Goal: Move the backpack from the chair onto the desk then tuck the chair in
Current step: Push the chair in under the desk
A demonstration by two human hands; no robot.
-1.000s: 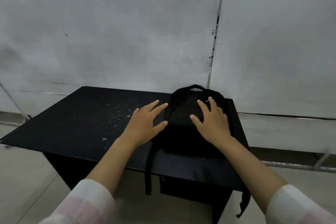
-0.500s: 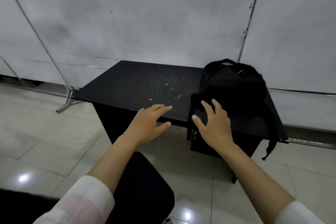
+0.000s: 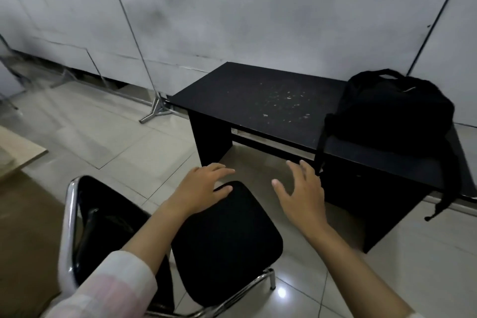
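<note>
The black backpack [image 3: 395,111] lies on the right end of the black desk [image 3: 258,100], its straps hanging over the front and right edges. A black padded chair [image 3: 224,242] with a chrome frame stands in front of the desk, pulled out, its seat bare. My left hand [image 3: 201,188] hovers open over the seat's far edge. My right hand [image 3: 302,191] is open with fingers spread, in the air to the right of the seat, between chair and desk. Neither hand holds anything.
The desk stands against a grey panelled wall [image 3: 258,13]. A metal partition foot [image 3: 154,111] sits on the tiled floor left of the desk. A light wooden board corner [image 3: 18,150] shows at the left edge. Pale specks dot the desk top.
My hands have left the backpack and drawn back and down over the chair. The view has swung left and down, bringing the chair into sight.
</note>
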